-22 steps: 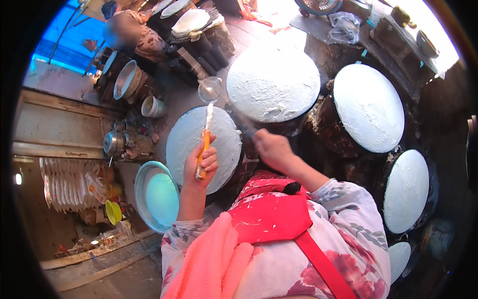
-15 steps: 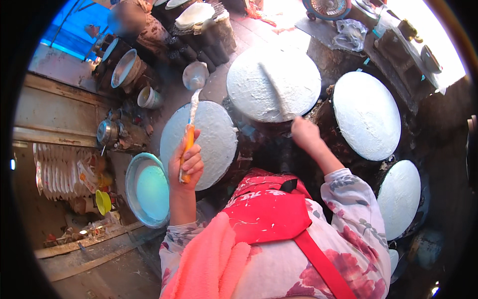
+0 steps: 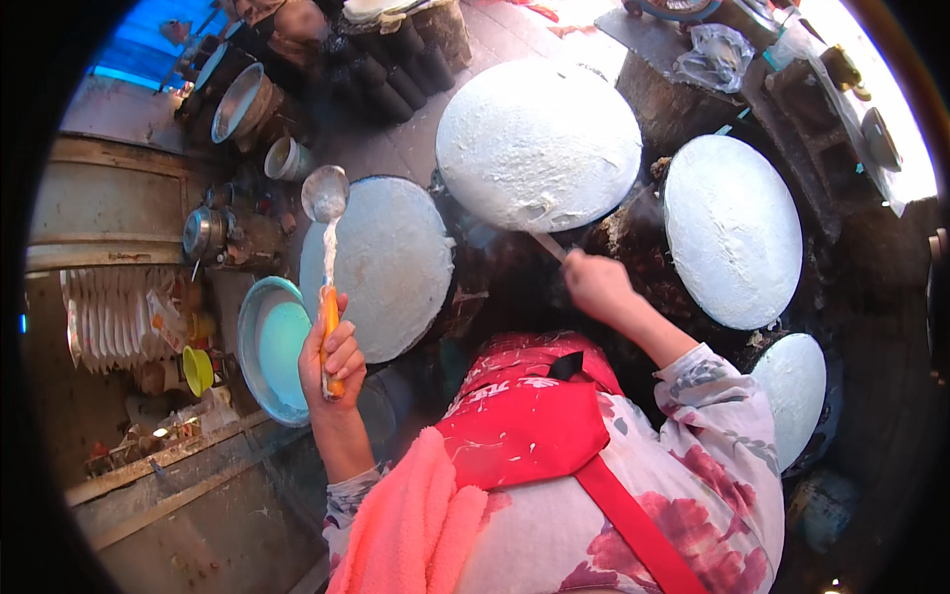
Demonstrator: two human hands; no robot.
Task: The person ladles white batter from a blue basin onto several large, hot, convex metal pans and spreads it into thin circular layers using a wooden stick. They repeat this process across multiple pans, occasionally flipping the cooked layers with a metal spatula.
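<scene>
My left hand is closed round the orange handle of a metal ladle, held upright with its bowl up, over the edge of the left round griddle. White batter clings to the ladle's shaft. A thin flat spatula is gripped in my right hand. Its blade slants up to the near edge of the far middle griddle, and its tip seems hidden under the white sheet's rim there. White layers also cover the right griddle and the lower right one.
A pale green basin of whitish liquid stands left of my left hand. Beyond it are a small bucket, a large bowl and a yellow scoop. Dark cylinders stand far back; a clear plastic bag lies far right.
The spatula has come off the top of the middle griddle's white layer down to its near edge. My left hand with the ladle has shifted left, and the view has moved slightly.
</scene>
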